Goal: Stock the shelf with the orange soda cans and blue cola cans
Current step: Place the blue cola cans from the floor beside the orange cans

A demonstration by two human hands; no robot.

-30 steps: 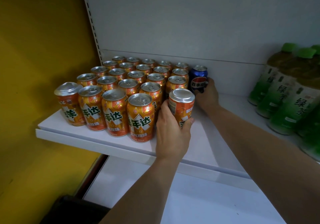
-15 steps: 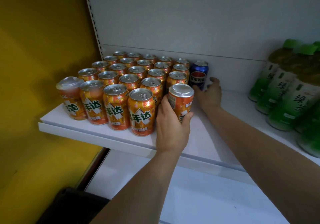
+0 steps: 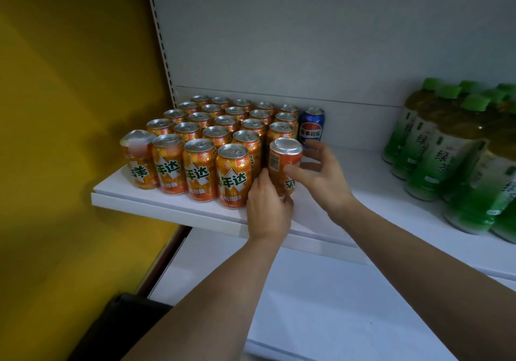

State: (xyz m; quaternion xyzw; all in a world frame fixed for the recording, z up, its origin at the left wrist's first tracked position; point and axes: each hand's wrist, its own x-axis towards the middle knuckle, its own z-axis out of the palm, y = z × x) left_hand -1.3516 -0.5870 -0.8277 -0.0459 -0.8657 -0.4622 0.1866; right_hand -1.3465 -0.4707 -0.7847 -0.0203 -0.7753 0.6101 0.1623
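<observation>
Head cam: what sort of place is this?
Probably a shop aisle, or a mock-up of one. A white shelf by a slotted upright holds neat rows of orange cans and one blue can, with green bottles alongside. The left hand and right hand grip the front can.

Your blue can point(image 3: 312, 126) carries a red, white and blue round emblem with white lettering, and it stands on a white shelf point(image 3: 167, 204). To its left, the orange cans point(image 3: 201, 168) have silver tops, green lettering on white diamonds and pale starbursts. Just in front of it, the nearest can point(image 3: 283, 162) is orange with a white barcode panel. Far to its left the wall point(image 3: 69, 109) is yellow, and to its right the bottles point(image 3: 435, 159) have green caps and green-and-white labels.
</observation>
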